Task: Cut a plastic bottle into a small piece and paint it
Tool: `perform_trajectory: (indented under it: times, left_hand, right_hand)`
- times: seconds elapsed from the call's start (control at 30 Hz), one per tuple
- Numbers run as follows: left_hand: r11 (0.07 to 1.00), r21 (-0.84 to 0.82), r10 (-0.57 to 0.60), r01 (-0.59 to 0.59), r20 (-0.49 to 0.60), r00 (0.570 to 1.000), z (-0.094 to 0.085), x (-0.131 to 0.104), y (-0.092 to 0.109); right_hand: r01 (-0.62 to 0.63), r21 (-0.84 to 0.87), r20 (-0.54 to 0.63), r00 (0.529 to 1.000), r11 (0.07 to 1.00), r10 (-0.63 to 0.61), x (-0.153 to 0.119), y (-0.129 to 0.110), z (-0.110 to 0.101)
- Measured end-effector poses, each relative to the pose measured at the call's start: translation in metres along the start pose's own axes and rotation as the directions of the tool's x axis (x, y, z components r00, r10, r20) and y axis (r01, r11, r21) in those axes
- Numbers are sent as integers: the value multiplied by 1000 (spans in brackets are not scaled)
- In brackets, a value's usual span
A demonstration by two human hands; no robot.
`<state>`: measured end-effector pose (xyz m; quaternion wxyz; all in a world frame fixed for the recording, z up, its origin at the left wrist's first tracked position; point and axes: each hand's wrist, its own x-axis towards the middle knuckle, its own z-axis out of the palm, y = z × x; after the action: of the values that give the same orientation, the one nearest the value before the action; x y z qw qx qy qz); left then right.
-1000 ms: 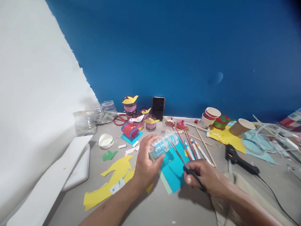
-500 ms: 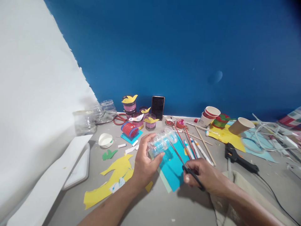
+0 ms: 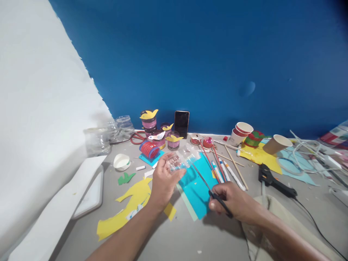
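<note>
Left hand (image 3: pixel 164 181) grasps a clear, ribbed, tube-shaped plastic piece (image 3: pixel 185 158) by its near-left end. Thumb runs along the lower side, fingers curl round the upper left. The piece reaches out beyond the fingertips, up and to the right, tilted, its far end free. It sits between the two hands, closer to the wall than either, held above a bright blue rectangular paper sheet (image 3: pixel 199 195). A pale green paper sheet (image 3: pixel 190 208) shows along the blue sheet's left edge.

Right hand (image 3: pixel 228 203) clenched about the black handles of a pair of metal-bladed scissors (image 3: pixel 202 177), well apart from the left hand. Blades slant up and left toward the plastic piece, tips at its lower right side; contact cannot be told. Blades appear as a single line.

Near the left forearm: a curved yellow paper cutout (image 3: pixel 133 197) on the grey tabletop (image 3: pixel 174 243); a small yellow paper scrap (image 3: pixel 170 211) just right of the wrist. Beyond the right hand, white-barrelled markers (image 3: pixel 225 171) lie beside the blue sheet. Farther right, a black glue gun (image 3: pixel 276 183) with its cord. Dark smartphone (image 3: pixel 181 124) upright against the blue wall (image 3: pixel 190 65).
</note>
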<state>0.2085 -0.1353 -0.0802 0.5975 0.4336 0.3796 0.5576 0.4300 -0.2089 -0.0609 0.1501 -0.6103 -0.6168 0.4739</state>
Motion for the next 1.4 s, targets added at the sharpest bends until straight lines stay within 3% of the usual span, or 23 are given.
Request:
perform_trajectory:
  times: [0.2, 0.37, 0.5, 0.67, 0.9, 1.4]
  left_hand:
    - [996, -55, -65, 67, 37, 997, -1, -2, 10]
    - [997, -22, -74, 74, -10, 997, -7, 0, 5]
    - [997, 40, -67, 65, 56, 996, -11, 0, 3]
    - [988, 148, 20, -31, 73, 997, -12, -3, 8]
    - [989, 124, 74, -76, 18, 997, -11, 1, 13]
    - [995, -82, 69, -63, 74, 995, -6, 3, 19]
  right_hand:
    - [-17, -104, -46, 999, 994, 12, 6, 2, -4]
    - [-10, -184, -195, 980, 983, -27, 2, 1, -9]
    - [-19, -236, -270, 962, 971, -47, -2, -2, -13]
    - [52, -221, -154, 984, 974, -87, -6, -1, -21]
    - [137, -150, 3, 990, 979, -138, -10, 3, -30]
    - [176, -22, -3, 984, 984, -176, -10, 3, -26]
